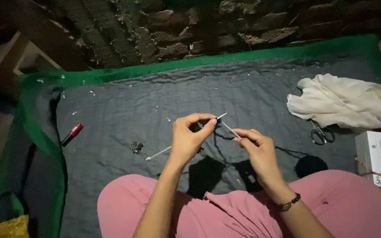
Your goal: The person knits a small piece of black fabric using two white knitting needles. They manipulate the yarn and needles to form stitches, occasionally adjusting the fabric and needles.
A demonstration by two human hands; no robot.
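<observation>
Left hand [189, 136] and right hand [257, 147] hold thin needles [226, 125] above the grey mat [124, 110], fingers pinched shut on them. The dark thread [219, 142] could slip off, because the needles look smooth.

Dim scene, lit from above us.
We see hard shadows of our hands on the grey mat [252, 88]; its far edge and left corners fade dark and soft, wide-angle bending.
</observation>
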